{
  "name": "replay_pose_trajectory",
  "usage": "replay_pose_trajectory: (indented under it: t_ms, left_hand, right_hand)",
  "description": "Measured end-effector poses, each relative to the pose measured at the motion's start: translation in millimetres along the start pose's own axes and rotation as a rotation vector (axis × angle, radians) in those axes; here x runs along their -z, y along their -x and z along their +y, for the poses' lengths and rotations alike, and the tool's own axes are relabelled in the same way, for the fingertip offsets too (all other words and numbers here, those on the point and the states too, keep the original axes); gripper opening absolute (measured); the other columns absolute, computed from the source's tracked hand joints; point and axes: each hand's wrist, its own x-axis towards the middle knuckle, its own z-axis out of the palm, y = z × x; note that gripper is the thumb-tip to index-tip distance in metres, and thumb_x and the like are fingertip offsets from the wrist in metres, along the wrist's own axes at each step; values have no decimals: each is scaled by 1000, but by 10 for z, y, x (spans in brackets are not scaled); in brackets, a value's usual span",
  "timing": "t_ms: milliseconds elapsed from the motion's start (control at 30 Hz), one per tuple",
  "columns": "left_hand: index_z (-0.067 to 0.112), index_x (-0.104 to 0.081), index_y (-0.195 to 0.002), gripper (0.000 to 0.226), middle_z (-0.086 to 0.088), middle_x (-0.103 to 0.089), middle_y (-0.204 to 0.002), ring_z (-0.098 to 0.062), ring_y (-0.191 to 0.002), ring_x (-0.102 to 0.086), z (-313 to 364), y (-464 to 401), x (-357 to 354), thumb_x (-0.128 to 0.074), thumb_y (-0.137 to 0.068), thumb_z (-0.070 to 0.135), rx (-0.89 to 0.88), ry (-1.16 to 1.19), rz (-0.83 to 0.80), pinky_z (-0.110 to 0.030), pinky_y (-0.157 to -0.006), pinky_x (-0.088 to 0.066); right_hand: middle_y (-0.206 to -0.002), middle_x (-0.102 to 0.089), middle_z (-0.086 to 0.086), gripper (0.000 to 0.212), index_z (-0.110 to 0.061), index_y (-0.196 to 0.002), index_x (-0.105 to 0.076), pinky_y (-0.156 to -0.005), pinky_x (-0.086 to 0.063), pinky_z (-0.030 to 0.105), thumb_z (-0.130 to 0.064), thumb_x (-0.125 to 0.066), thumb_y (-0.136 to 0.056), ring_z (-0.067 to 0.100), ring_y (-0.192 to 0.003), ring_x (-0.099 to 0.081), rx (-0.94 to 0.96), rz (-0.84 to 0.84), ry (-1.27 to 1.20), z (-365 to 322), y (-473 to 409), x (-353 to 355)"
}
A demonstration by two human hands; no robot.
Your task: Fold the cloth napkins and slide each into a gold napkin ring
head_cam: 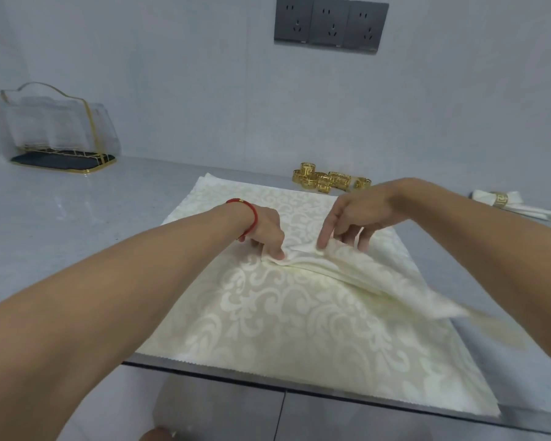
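From the head camera, a cream damask napkin (299, 313) lies on the grey countertop (77, 218), its near hem overhanging the front edge; the left hand (264, 227) pinches a gathered ridge at its middle. The right hand (360, 214) pinches the same ridge just beside it, and the fold's long axis trails toward the right edge. Loose gold napkin rings (328, 179) sit at the back edge, nearer the right hand, with one finished ringed napkin (506, 202) far right.
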Motion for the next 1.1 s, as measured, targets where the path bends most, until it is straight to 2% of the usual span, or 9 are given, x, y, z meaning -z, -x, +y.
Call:
replay_pose_trajectory:
  t_ms: [67, 133, 200, 333, 467, 567, 733, 900, 1100]
  left_hand:
    - [15, -54, -70, 29, -2, -54, -76, -19, -63, -46, 25, 11, 19, -72, -83, 34, 5, -35, -5, -28, -58, -41]
    - [14, -59, -80, 26, -3, -57, -83, -17, -63, -49, 34, 19, 38, -71, -85, 36, 13, -64, -8, -26, -55, -41]
    - [13, -63, -87, 25, -4, -60, -87, -17, -66, -52, 40, 5, 45, -71, -85, 37, 17, -75, -17, -27, -58, -45]
    - [14, -65, -81, 22, -3, -63, -84, -17, -73, -55, 17, -73, 48, -73, -81, 35, 21, -54, -27, -30, -69, -50]
    - [15, -68, -85, 24, -2, -64, -86, -17, -81, -58, -13, -87, 61, -75, -79, 38, 21, -34, -44, -30, -72, -51]
    - [18, -70, -87, 17, 3, -64, -86, -15, -84, -60, -38, -48, 110, -75, -82, 34, -17, 3, -68, -30, -77, -52]
    - [21, -75, -82, 8, -3, -75, -92, -14, -87, -67, -105, -25, 152, -80, -81, 28, -89, 73, -24, -27, -71, -54]
    - [17, -77, -86, 12, 1, -75, -82, -12, -84, -71, -182, 16, 164, -81, -80, 26, -87, 119, 58, -28, -72, -55]
    - [25, -76, -86, 46, 11, -71, -99, -15, -97, -66, -67, -13, 57, -74, -70, 68, -91, 40, 65, -40, -91, -56]
  right_hand:
    - [-86, -67, 11, 36, -12, -115, -77, -75, -58, 30, 7, -57, -92, 16, -79, -68, 37, -24, 26, 45, 25, -14]
    - [-84, -75, 6, 24, -12, -113, -76, -70, -55, 27, -2, -65, -94, 14, -78, -72, 70, 7, 99, 75, -18, -73]
    - [-83, -78, 2, 8, -13, -100, -77, -65, -51, 26, -16, -72, -94, 14, -74, -73, 91, 61, 115, 98, -85, -124]
    - [-63, -64, -7, 21, -20, -76, -71, -62, -48, 28, -35, -78, -89, 12, -61, -59, 93, 131, 211, 107, -243, -168]
    - [-82, -67, -20, 25, -23, -81, -75, -74, -57, 29, -47, -81, -83, 14, -81, -67, 92, 191, 269, 81, -346, -217]
    - [-99, -73, -8, 32, -21, -87, -76, -75, -56, 29, -53, -79, -82, 19, -87, -71, 83, 200, 334, 26, -357, -210]
    - [-83, -76, -8, 38, -19, -84, -76, -78, -56, 30, -57, -76, -82, 15, -77, -73, 55, 228, 428, 4, -394, -230]
    - [-78, -77, -7, 41, -16, -83, -74, -81, -57, 32, -57, -75, -83, 15, -77, -73, 64, 251, 425, -18, -442, -178]
    - [-78, -77, -5, 40, -17, -83, -75, -79, -57, 29, -57, -78, -81, 14, -73, -72, 54, 254, 441, -33, -475, -181]
